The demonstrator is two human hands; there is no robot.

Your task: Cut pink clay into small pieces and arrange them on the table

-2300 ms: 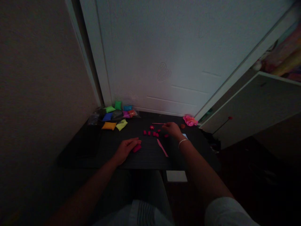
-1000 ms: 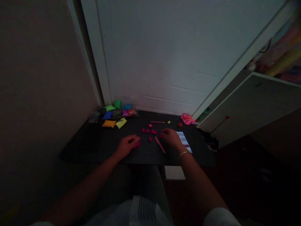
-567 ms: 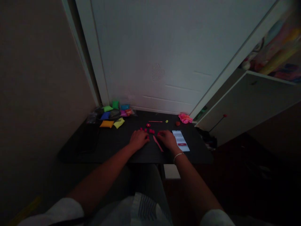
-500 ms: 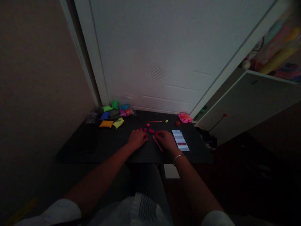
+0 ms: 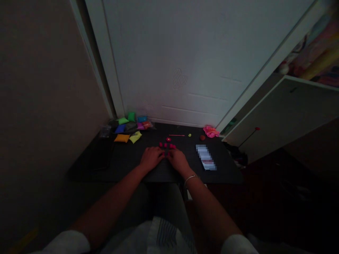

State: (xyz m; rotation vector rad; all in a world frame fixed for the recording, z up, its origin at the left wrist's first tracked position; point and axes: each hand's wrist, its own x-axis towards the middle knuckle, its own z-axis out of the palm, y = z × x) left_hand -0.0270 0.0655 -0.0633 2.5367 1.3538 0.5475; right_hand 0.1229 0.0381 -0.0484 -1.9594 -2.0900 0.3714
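Close together over the dark table, both my hands are closed in pinches. My left hand [image 5: 151, 158] grips a small pink clay piece [image 5: 163, 154] at its fingertips. Facing it, my right hand [image 5: 178, 161] has another small pink clay piece [image 5: 168, 153] between thumb and fingers. Just beyond the fingers lie several pink clay lumps [image 5: 165, 145] in a loose row. Behind them sits a pink clay shape [image 5: 168, 139] with a pale centre. The finer shape of the held pieces is too dark and small to make out.
Coloured clay packets [image 5: 122, 138] crowd the table's back left. A thin pink stick [image 5: 177, 135], a small yellow bit [image 5: 189, 135], a reddish-brown ball [image 5: 202, 138] and a crumpled pink thing [image 5: 211, 131] lie at the back. A phone [image 5: 206, 157] rests right of my hands.
My right hand has moved left, bringing its pink piece close to my left hand's. The long pink strip that lay beside it is now out of sight. The view has shifted slightly.
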